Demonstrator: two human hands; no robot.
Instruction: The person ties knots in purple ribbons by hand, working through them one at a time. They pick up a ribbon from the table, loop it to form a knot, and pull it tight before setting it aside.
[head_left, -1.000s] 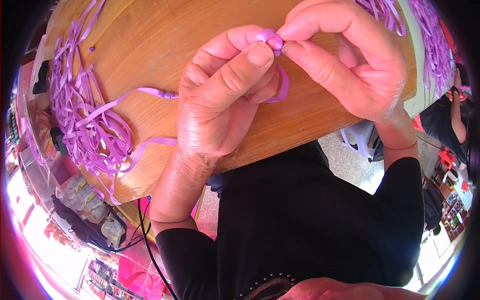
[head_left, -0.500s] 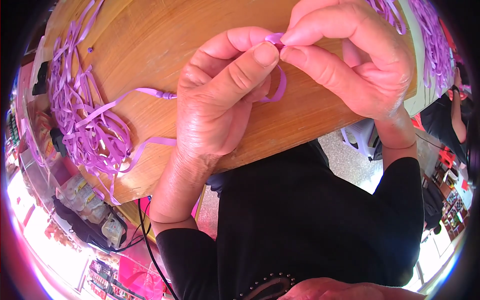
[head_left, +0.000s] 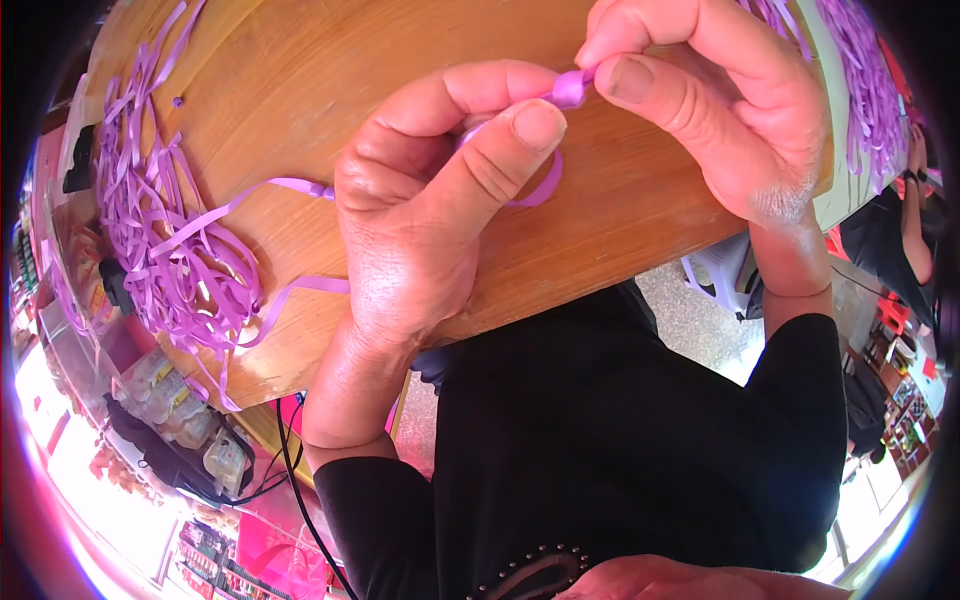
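Note:
A narrow purple ribbon (head_left: 570, 90) with a knot in it is stretched between my two hands above the wooden table. My left hand (head_left: 430, 190) pinches it between thumb and forefinger just left of the knot. On the other side, my right hand (head_left: 710, 110) grips the ribbon's short end between thumb and fingertip. A loop of the same ribbon hangs below my left fingers. From behind my left hand, ribbon strands run left to a tangled purple ribbon pile (head_left: 180, 250); one strand carries another small knot (head_left: 322, 191).
The wooden table (head_left: 290, 90) curves toward my body. More purple ribbons (head_left: 862, 100) lie on a pale surface at the far right, where another person's arm (head_left: 915, 200) shows. A small purple bit (head_left: 178, 102) sits near the pile. Bagged goods and a black cable (head_left: 290, 470) are at lower left.
My hands have drawn slightly apart, and the knot now shows between them. My left hand has shifted a little left and down; the right fingertips have moved slightly right.

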